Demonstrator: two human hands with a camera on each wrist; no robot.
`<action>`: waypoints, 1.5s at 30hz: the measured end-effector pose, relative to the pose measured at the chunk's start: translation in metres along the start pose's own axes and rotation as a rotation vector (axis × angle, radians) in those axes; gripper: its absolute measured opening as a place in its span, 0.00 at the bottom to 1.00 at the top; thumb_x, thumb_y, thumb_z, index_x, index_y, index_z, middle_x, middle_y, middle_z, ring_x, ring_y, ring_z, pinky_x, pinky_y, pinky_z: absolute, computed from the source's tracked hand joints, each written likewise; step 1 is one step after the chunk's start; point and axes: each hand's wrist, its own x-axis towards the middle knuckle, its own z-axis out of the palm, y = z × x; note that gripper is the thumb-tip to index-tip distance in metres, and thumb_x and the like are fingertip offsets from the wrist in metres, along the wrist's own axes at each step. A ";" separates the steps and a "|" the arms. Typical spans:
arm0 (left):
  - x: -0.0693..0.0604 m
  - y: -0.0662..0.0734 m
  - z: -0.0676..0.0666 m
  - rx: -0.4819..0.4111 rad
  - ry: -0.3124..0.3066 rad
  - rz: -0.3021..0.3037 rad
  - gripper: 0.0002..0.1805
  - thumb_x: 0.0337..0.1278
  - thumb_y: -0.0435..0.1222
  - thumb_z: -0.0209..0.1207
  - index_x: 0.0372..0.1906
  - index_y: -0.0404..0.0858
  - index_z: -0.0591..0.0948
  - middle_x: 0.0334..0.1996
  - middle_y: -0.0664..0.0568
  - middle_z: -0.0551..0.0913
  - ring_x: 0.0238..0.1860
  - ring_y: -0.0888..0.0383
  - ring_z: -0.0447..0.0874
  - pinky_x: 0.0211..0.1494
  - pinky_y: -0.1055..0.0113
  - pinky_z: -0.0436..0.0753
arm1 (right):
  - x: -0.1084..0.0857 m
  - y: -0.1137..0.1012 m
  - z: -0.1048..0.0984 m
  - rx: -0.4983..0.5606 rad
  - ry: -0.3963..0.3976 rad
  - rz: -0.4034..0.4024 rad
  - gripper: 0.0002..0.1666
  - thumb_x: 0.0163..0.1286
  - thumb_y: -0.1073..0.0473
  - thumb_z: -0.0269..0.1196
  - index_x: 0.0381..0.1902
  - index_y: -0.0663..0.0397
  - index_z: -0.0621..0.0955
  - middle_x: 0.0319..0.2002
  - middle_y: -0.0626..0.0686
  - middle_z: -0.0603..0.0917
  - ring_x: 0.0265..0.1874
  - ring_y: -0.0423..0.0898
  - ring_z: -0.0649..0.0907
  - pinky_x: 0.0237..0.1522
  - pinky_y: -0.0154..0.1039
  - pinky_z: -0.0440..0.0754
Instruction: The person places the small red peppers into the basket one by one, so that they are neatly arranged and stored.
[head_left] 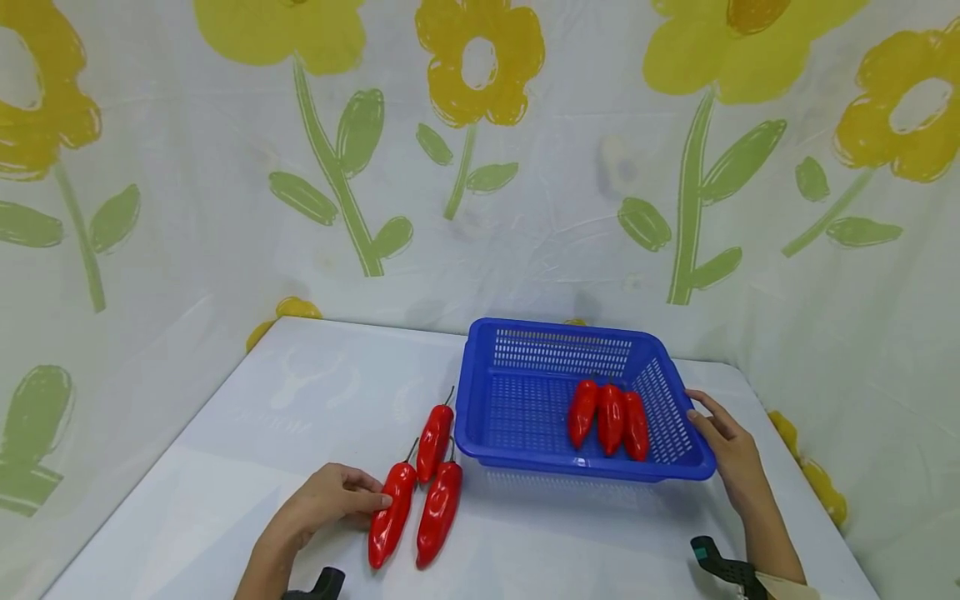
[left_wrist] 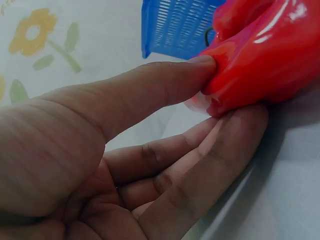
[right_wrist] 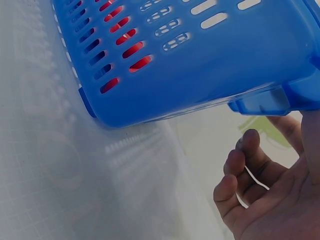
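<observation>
My left hand point(head_left: 330, 500) pinches the leftmost red chili pepper point(head_left: 392, 515) between thumb and fingers, near the table top. In the left wrist view the thumb point(left_wrist: 150, 95) presses the shiny side of this pepper point(left_wrist: 270, 60), and a fingertip touches it from below. Two more red peppers lie just right of it, a farther one point(head_left: 434, 442) and a nearer one point(head_left: 439, 515). On the right, my right hand point(head_left: 731, 454) grips the rim of a blue plastic basket point(head_left: 517, 408). Inside the basket, three red peppers point(head_left: 611, 419) lie side by side toward its right.
The white table point(head_left: 225, 467) reaches back to a pale curtain point(head_left: 555, 233) printed with yellow flowers. Slotted walls of the basket point(right_wrist: 225, 75) show up close in the right wrist view. Black straps with small devices point(head_left: 723, 567) sit at the wrists.
</observation>
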 end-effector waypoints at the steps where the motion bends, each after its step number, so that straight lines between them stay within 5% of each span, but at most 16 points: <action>1: 0.000 0.000 -0.001 0.001 0.000 -0.005 0.19 0.46 0.43 0.76 0.38 0.34 0.86 0.30 0.51 0.86 0.29 0.54 0.85 0.40 0.56 0.86 | 0.000 0.000 0.001 0.001 0.000 -0.001 0.37 0.74 0.34 0.53 0.76 0.38 0.65 0.45 0.49 0.80 0.36 0.39 0.82 0.39 0.28 0.82; 12: -0.002 -0.003 -0.012 -0.048 -0.014 -0.008 0.23 0.50 0.44 0.74 0.45 0.31 0.85 0.34 0.50 0.86 0.33 0.53 0.86 0.42 0.58 0.87 | 0.000 0.000 0.001 -0.044 -0.009 0.006 0.38 0.74 0.32 0.51 0.77 0.37 0.64 0.53 0.61 0.78 0.38 0.41 0.81 0.38 0.28 0.80; 24: -0.002 -0.006 -0.016 -0.169 -0.034 0.033 0.25 0.56 0.43 0.70 0.51 0.27 0.82 0.38 0.47 0.87 0.37 0.49 0.88 0.45 0.55 0.88 | -0.004 0.003 -0.001 -0.054 -0.013 0.010 0.39 0.75 0.34 0.52 0.77 0.41 0.64 0.48 0.60 0.79 0.39 0.46 0.81 0.37 0.31 0.81; 45: 0.012 0.065 -0.023 -0.277 0.026 0.227 0.30 0.58 0.47 0.70 0.56 0.28 0.80 0.46 0.44 0.86 0.43 0.47 0.89 0.56 0.49 0.83 | 0.000 0.003 0.002 -0.033 0.006 0.000 0.40 0.74 0.32 0.53 0.77 0.42 0.64 0.50 0.63 0.79 0.40 0.49 0.81 0.38 0.31 0.82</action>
